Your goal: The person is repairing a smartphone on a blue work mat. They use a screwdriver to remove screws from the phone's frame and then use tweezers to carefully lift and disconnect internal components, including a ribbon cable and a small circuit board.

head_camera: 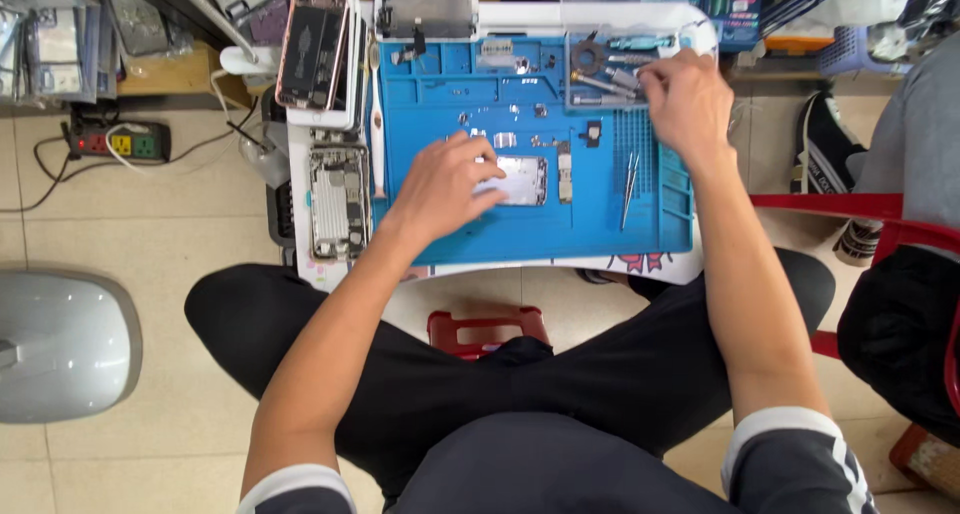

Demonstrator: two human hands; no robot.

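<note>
A blue repair mat (600,229) lies on a small white table. My left hand (445,184) rests on it with the fingers laid over a silver phone back housing (525,179). My right hand (685,99) reaches into the mat's upper right tool compartment (600,74), fingers curled among screwdrivers and small tools; whether it grips one is hidden. A narrow circuit board (564,171) lies just right of the housing. Tweezers (629,189) lie on the mat below my right wrist.
An opened phone body (338,199) and a phone screen with pink rim (312,49) lie left of the mat. A power strip (130,142) sits on the floor at left. A red stool (485,329) stands beneath me. Another person sits at right.
</note>
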